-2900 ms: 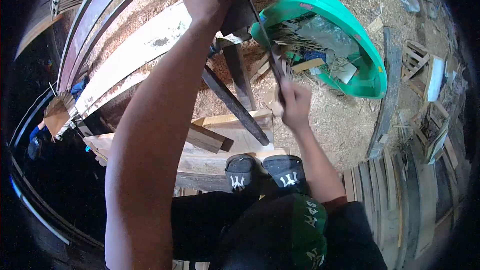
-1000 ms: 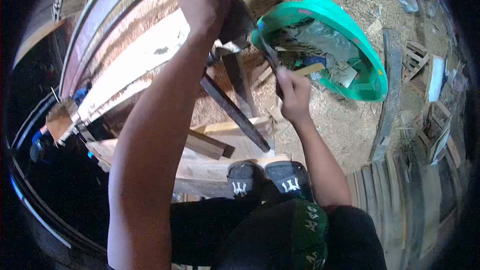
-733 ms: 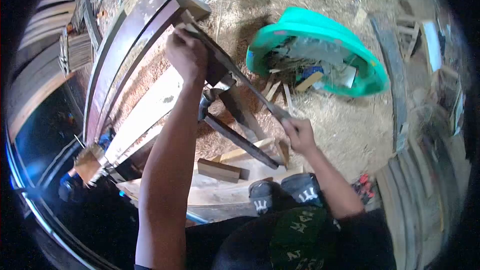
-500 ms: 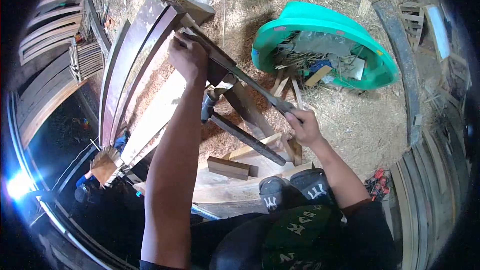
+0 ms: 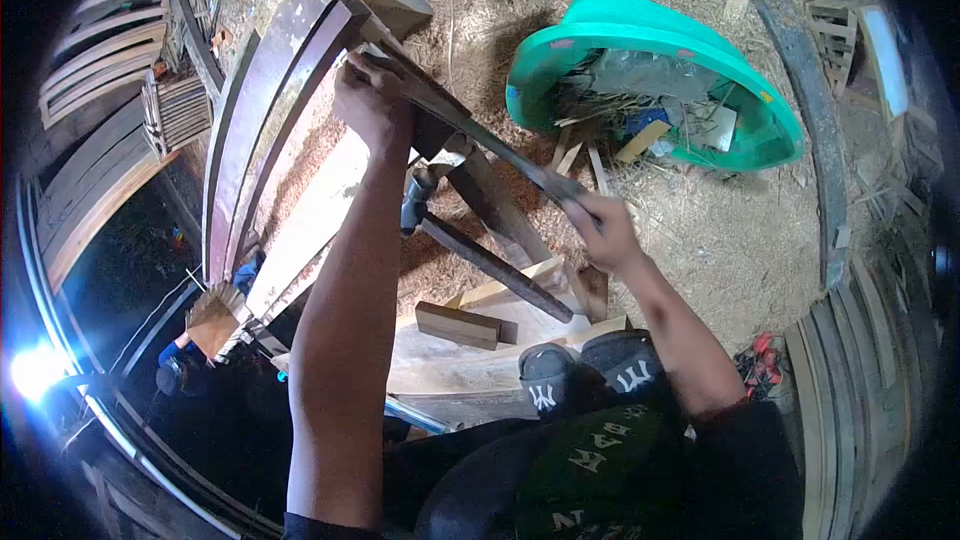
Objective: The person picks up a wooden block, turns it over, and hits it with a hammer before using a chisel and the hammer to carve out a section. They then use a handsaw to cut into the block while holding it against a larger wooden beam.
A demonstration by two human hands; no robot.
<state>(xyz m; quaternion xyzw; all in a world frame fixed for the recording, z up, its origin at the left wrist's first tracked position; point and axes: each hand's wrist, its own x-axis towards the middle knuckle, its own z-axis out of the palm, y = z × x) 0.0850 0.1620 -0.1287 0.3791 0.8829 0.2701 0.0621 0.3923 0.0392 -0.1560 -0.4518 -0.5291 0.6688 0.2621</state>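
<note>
My right hand is closed around the handle of a long, narrow metal tool, seen nearly edge-on; its exact kind does not show. The tool slants up and left towards a dark wood piece at the end of the curved timbers. My left hand is closed at that upper end, fingers curled, and what lies under them is partly hidden. Below the tool, a hammer rests with its metal head near my left forearm and its handle pointing down and right.
A green tub with wood scraps stands at the upper right. Curved timbers run down the left. A short wood block lies near my shoes. A bright lamp shines at lower left. Shavings cover the ground.
My right hand and the tool's handle have shifted slightly up and left, with some motion blur. My left hand stays at the upper end. The view has tilted a little.
</note>
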